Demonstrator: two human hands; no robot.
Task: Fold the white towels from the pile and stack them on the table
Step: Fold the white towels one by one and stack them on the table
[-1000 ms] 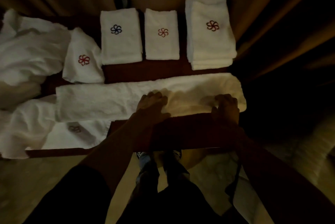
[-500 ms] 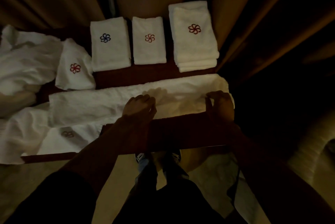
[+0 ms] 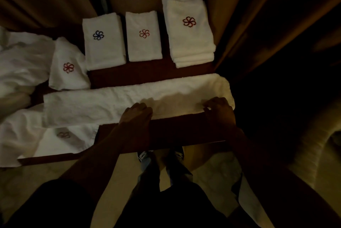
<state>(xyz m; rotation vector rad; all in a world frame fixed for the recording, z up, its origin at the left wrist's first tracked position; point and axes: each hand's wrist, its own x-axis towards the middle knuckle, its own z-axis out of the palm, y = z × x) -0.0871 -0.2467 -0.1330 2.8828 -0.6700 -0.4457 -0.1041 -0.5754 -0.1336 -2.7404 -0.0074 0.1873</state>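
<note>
The long towel (image 3: 103, 104) lies as 1 strip across the table (image 3: 166, 132), near its front edge. The left hand (image 3: 136, 115) and right hand (image 3: 218, 110) grip its near hem with curled fingers (dim light blurs detail). It looks mid-fold. The next move calls for carrying the right end leftward, edges matched. The finished stack (image 3: 190, 34) sits behind and the pile (image 3: 22, 65) at left.
</note>
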